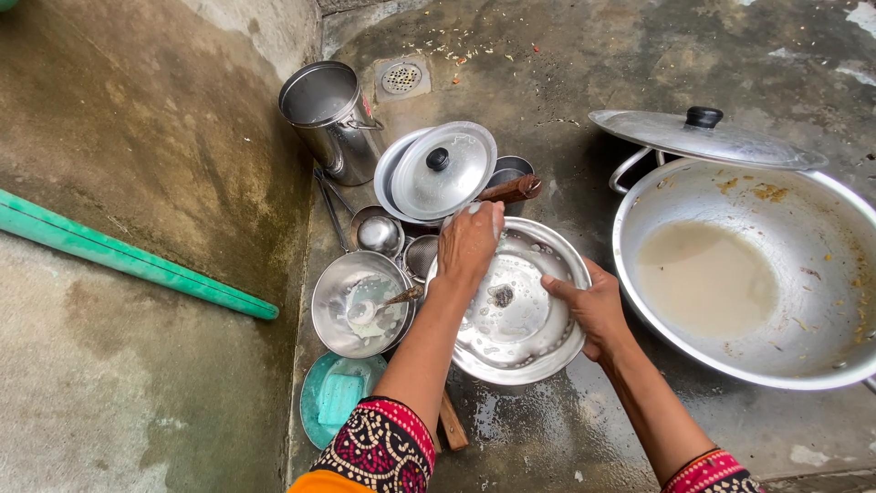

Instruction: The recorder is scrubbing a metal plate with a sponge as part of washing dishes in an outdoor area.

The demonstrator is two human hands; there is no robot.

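Steel plate [520, 315] gripped by right hand [591, 306], left hand [470, 242] on its rim.

The large wok [730, 301] is cut off by the right edge of the frame, its far rim and one handle out of view. Its lid [707, 139] hides the wok's back rim. Left of the wok, the left hand [469, 245] covers the far rim of the steel plate [516, 315]; whatever the fingers grip is hidden. The small dark bowl [511, 168] behind the plate is mostly concealed by a round lid [443, 172]. Both forearms run off the bottom edge.
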